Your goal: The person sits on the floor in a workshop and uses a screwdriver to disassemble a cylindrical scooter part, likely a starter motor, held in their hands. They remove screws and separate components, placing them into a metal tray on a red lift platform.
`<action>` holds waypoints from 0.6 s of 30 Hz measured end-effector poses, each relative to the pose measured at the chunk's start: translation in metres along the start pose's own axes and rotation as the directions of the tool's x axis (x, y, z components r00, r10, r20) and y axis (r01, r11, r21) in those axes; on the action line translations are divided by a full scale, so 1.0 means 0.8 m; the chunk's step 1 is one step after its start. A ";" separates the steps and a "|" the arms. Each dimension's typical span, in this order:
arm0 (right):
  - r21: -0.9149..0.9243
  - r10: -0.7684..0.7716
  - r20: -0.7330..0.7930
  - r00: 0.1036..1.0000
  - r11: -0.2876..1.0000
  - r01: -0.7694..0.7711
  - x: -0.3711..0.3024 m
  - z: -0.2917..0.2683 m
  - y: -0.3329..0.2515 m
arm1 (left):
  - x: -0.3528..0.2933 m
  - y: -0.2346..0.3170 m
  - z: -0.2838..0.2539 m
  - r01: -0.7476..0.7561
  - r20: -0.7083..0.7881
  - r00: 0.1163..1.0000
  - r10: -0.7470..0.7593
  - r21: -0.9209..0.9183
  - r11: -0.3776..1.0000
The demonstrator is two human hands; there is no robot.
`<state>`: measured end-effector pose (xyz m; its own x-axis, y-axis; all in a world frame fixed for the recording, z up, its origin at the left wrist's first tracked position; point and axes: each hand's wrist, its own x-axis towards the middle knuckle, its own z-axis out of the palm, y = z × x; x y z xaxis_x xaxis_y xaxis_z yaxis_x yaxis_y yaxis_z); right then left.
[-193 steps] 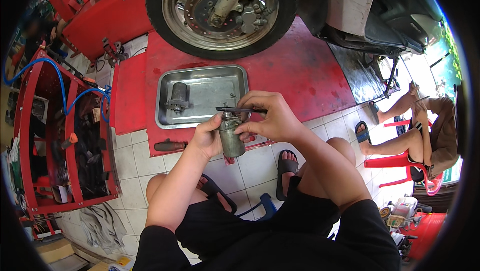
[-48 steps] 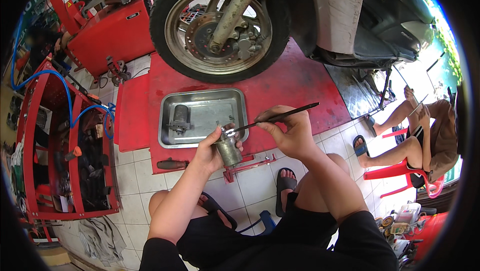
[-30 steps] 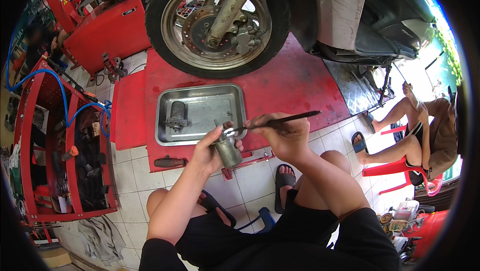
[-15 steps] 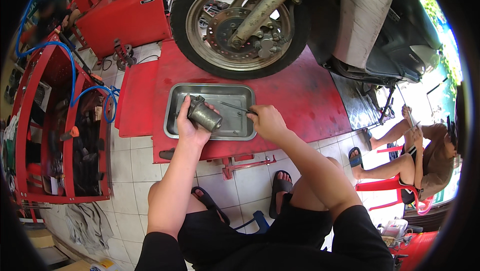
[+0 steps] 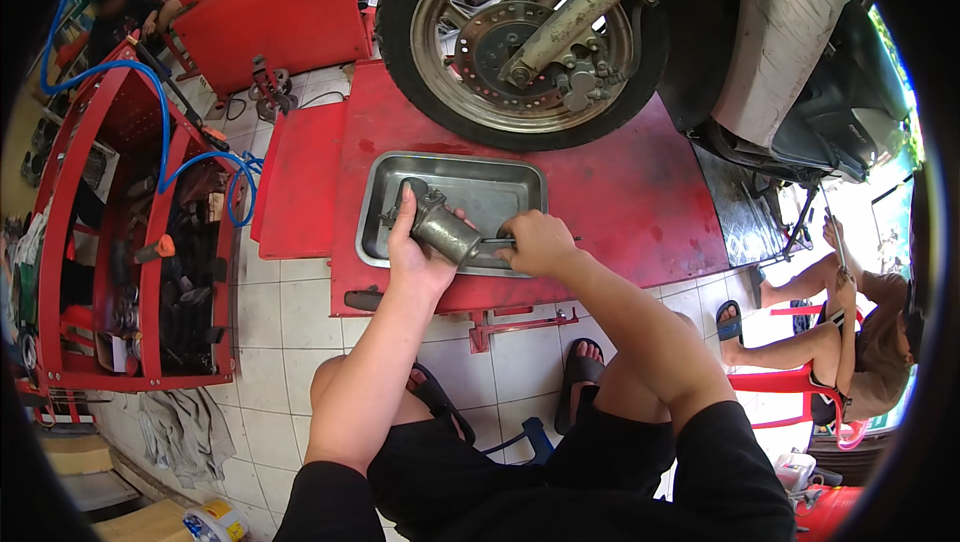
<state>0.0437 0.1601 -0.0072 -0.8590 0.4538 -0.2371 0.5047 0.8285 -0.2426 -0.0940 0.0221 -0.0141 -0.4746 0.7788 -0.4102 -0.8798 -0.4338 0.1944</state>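
Over the left part of a metal tray [image 5: 538,182], my left hand [image 5: 416,260] grips a worn cylindrical metal motor [image 5: 447,233], tilted with its plain end to the lower right. My right hand [image 5: 543,244] is closed round a slim dark metal tool [image 5: 494,240] at the tray's right side. The tool's tip meets the motor's lower right end, though whether it presses or turns there I cannot tell. My fingers hide most of the tool, so its exact kind does not show.
The tray rests on a red lift platform [image 5: 640,212], below a scooter's front wheel [image 5: 520,52]. At left stands a red tool cart [image 5: 145,312] with a blue hose [image 5: 165,132]. A seated person [image 5: 880,327] is at right. A dark-handled object [image 5: 364,298] lies on the platform's front edge.
My right hand has brought the tool down from above the tray to the motor's end. The motor stays in my left hand. The whole view has shifted, with the scene now farther right.
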 end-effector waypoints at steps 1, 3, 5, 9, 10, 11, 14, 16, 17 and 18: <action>-0.008 0.007 0.038 0.999 1.000 -0.006 0.000 -0.001 -0.005 | -0.001 0.002 -0.001 -0.002 0.006 1.000 0.002 -0.009 1.000; -0.057 0.046 0.068 0.997 0.997 -0.043 0.001 0.004 -0.002 | -0.003 0.001 0.001 0.006 0.022 1.000 -0.005 -0.028 1.000; -0.074 0.071 0.080 0.994 0.995 -0.065 0.003 0.007 -0.001 | -0.004 -0.001 0.002 0.015 0.036 0.999 -0.013 -0.053 0.998; -0.052 0.061 0.046 0.997 0.997 -0.058 0.007 0.017 0.001 | -0.008 -0.005 0.001 0.025 0.092 0.996 -0.019 -0.066 0.998; -0.050 0.051 0.031 0.998 0.997 -0.050 0.008 0.020 0.003 | -0.008 -0.005 -0.001 0.029 0.111 0.994 -0.021 -0.071 0.997; -0.049 0.036 0.032 0.999 0.998 -0.035 0.008 0.019 0.003 | -0.008 -0.006 -0.002 0.033 0.131 0.991 -0.023 -0.076 0.997; 0.004 0.016 0.000 1.000 1.000 -0.016 0.007 0.014 0.006 | -0.009 -0.009 -0.005 0.010 0.155 0.988 -0.015 0.031 0.999; 0.104 0.037 -0.066 0.997 0.994 -0.030 0.007 0.003 0.014 | -0.008 -0.012 -0.008 0.025 0.194 0.980 -0.034 0.049 0.998; 0.126 0.049 -0.105 0.993 0.991 -0.036 0.007 0.000 0.023 | -0.006 -0.015 -0.008 0.036 0.216 0.975 -0.047 0.055 0.998; 0.147 0.062 -0.144 0.988 0.988 -0.041 0.007 -0.004 0.033 | -0.006 -0.018 -0.007 0.044 0.238 0.969 -0.060 0.070 0.997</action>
<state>0.0521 0.1855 -0.0123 -0.8294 0.5470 -0.1140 0.5466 0.7519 -0.3686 -0.0787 0.0220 -0.0202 -0.4136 0.8889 -0.1970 -0.8997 -0.3659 0.2380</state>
